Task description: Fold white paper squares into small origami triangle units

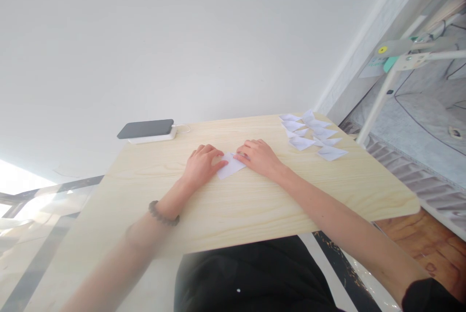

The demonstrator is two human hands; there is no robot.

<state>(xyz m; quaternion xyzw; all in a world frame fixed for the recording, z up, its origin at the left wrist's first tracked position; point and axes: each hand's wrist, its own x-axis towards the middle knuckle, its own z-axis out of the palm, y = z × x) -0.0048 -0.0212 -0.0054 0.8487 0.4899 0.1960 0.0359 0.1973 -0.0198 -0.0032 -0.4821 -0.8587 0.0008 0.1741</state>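
Observation:
A small piece of folded white paper (230, 170) lies on the light wooden table in front of me. At its left edge, my left hand (204, 164) is closed, with thumb and fingertips pressed on the paper. From the other side my right hand (260, 156) pinches the paper's upper right part with curled fingers. The fingertips partly cover the upper edge of the sheet, so its exact fold is hard to make out. A beaded bracelet (163, 214) circles my left wrist.
Several folded white paper pieces (301, 143) are arranged in two rows at the table's back right. A dark phone (146, 129) rests on a white block (155, 139) at the back left, with a white cable (185, 126). Behind the table (233, 220) rises a wall; a metal frame (378, 98) stands right.

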